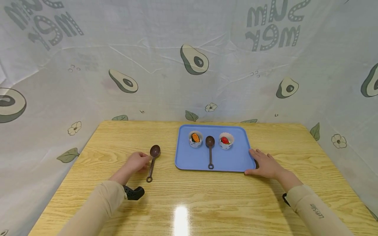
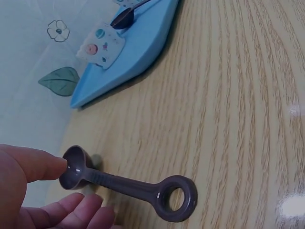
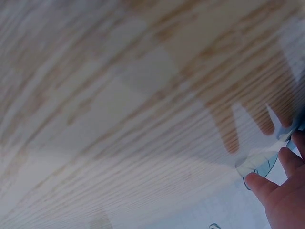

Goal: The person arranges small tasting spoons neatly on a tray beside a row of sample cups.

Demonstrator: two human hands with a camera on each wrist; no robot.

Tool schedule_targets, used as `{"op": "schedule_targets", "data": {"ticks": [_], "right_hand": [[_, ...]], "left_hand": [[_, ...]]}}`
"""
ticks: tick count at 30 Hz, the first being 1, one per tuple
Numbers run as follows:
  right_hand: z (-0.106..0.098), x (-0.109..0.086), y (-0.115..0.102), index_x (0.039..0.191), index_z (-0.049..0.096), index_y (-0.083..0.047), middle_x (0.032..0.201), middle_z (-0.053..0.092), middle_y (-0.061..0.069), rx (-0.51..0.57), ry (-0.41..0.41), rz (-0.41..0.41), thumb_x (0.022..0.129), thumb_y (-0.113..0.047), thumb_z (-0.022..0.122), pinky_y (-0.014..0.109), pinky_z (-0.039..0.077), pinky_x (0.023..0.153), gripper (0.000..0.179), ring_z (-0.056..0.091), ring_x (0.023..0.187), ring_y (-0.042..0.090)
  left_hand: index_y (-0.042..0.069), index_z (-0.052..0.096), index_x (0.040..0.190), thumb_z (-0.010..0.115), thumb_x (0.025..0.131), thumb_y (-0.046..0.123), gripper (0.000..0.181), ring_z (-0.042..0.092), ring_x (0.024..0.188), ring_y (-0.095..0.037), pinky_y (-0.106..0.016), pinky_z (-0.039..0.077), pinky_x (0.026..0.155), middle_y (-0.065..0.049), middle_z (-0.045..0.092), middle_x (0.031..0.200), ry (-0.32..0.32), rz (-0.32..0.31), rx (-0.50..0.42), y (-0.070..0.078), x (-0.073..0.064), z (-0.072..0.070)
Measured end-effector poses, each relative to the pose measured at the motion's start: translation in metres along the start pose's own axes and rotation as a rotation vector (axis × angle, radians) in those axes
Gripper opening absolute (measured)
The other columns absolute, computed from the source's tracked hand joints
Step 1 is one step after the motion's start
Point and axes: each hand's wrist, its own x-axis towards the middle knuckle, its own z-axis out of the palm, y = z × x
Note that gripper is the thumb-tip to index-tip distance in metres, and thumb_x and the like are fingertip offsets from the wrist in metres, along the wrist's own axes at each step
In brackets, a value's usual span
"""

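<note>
My left hand [image 1: 138,161] is at a dark brown measuring spoon [image 1: 155,151] left of the blue tray [image 1: 192,164]. In the left wrist view, one fingertip meets the rim of the spoon's bowl [image 2: 74,167]; other loosely bent fingers are beside it. Its ringed handle points toward me. My right hand [image 1: 264,165] lies spread at the tray's front right corner, fingertips along the edge. In the right wrist view, only part of that hand [image 3: 286,195] shows. A second brown spoon [image 1: 210,154] lies on the tray between two small paper cups.
The left cup [image 1: 195,144] holds an orange-topped piece, the right cup [image 1: 226,145] a red-topped one; both look like toy sushi. Behind the wooden table [image 1: 206,196] hangs a white curtain [image 1: 165,82] with printed avocados, which also closes in both sides.
</note>
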Motion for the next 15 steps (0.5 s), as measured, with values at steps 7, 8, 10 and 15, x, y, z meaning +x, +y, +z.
{"op": "schedule_targets", "data": {"ticks": [7, 8, 10, 15], "right_hand": [[0.000, 0.000, -0.001, 0.144, 0.027, 0.005, 0.148, 0.030, 0.026, -0.003, 0.003, -0.002, 0.076, -0.060, 0.065, 0.071, 0.018, 0.103, 0.102, 0.025, 0.135, 0.048], [0.000, 0.000, -0.001, 0.144, 0.027, 0.005, 0.148, 0.030, 0.026, -0.003, 0.004, -0.002, 0.076, -0.060, 0.065, 0.071, 0.018, 0.104, 0.102, 0.025, 0.135, 0.048], [0.000, 0.000, 0.000, 0.144, 0.027, 0.005, 0.148, 0.030, 0.026, -0.002, 0.004, -0.002, 0.075, -0.060, 0.065, 0.071, 0.018, 0.103, 0.102, 0.025, 0.135, 0.048], [0.000, 0.000, 0.000, 0.144, 0.027, 0.005, 0.148, 0.030, 0.026, 0.001, -0.002, 0.000, 0.075, -0.062, 0.065, 0.071, 0.017, 0.103, 0.103, 0.024, 0.135, 0.048]], "left_hand": [[-0.011, 0.055, 0.111, 0.053, 0.092, 0.014, 0.031, 0.061, 0.073, -0.015, -0.028, 0.056, 0.064, -0.017, 0.061, 0.091, -0.027, -0.023, -0.041, -0.003, 0.005, 0.009], [-0.012, 0.054, 0.111, 0.053, 0.092, 0.011, 0.030, 0.060, 0.072, -0.014, -0.028, 0.056, 0.063, -0.016, 0.061, 0.091, -0.027, -0.022, -0.044, -0.003, 0.005, 0.010], [-0.012, 0.053, 0.112, 0.053, 0.091, 0.007, 0.028, 0.058, 0.070, -0.014, -0.028, 0.056, 0.062, -0.017, 0.060, 0.091, -0.024, -0.019, -0.046, -0.004, 0.007, 0.012], [-0.013, 0.054, 0.112, 0.052, 0.091, 0.003, 0.027, 0.059, 0.069, -0.014, -0.030, 0.056, 0.062, -0.018, 0.060, 0.092, -0.029, -0.005, -0.052, -0.005, 0.008, 0.014]]}}
